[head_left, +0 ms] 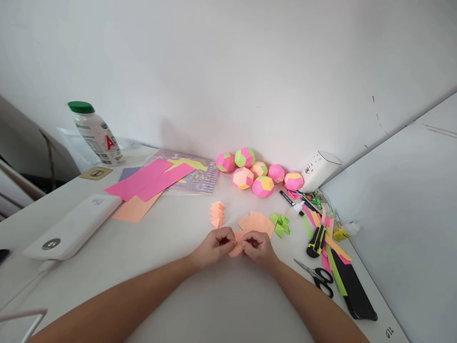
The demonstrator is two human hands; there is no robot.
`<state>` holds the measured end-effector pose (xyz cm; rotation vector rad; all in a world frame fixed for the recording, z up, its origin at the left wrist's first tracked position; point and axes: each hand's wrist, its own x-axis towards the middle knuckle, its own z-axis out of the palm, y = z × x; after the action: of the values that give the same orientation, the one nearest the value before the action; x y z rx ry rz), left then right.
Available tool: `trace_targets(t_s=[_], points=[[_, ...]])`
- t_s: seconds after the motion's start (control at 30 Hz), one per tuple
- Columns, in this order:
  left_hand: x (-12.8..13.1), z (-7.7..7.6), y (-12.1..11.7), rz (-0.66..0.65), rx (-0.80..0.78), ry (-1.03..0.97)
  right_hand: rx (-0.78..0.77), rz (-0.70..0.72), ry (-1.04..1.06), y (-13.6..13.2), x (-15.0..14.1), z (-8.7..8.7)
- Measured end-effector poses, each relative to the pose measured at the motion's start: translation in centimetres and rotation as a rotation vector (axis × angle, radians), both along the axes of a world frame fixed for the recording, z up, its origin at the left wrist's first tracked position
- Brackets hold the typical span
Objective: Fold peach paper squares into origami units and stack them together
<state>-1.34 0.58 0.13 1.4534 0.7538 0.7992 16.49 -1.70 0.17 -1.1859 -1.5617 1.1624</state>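
Between my left hand and my right hand is a small piece of peach paper, pinched by the fingers of both. Part of it is hidden behind the fingertips. Just beyond my hands lie flat peach paper pieces, spread in a fan. A little stack of folded peach paper stands behind my left hand. To the right of the fan, folded green paper pieces sit in a small heap.
Several faceted paper balls rest near the wall. Pink paper sheets, a white power bank and a bottle are at left. Scissors, a cutter, paper strips and a black phone-like slab lie at right.
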Motion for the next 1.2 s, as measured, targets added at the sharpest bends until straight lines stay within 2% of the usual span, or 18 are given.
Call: trace_targets(t_s=[0.17,0.3,0.37,0.5,0.6,0.77,0.97,1.07,1.2], points=[[-0.25,0.18,0.32,0.051,-0.095,-0.113,-0.045,-0.086,0.180,0.37,0.59,-0.31],[-0.32,0.29,0.37,0.066,-0.142,-0.147,-0.047,-0.065,0.314,0.63,0.71,-0.34],[-0.27,0.48,0.27,0.052,-0.146,-0.145,-0.058,-0.019,0.279,0.59,0.58,-0.23],[-0.12,0.85,-0.04,-0.021,-0.146,-0.134,-0.020,0.088,0.031,0.31,0.17,0.13],[-0.07,0.89,-0.14,-0.032,-0.136,-0.096,0.011,0.096,-0.041,0.13,0.00,0.37],[-0.11,0.72,0.02,0.028,-0.101,-0.058,-0.004,0.046,-0.033,-0.01,0.19,0.26],[-0.19,0.41,0.16,0.087,-0.226,-0.168,-0.047,-0.060,0.081,0.19,0.50,-0.12],[-0.15,0.47,0.14,0.070,-0.254,-0.234,-0.073,-0.055,0.116,0.24,0.43,-0.06],[0.00,0.50,0.12,0.046,-0.267,-0.211,-0.053,-0.046,0.126,0.27,0.25,-0.17]])
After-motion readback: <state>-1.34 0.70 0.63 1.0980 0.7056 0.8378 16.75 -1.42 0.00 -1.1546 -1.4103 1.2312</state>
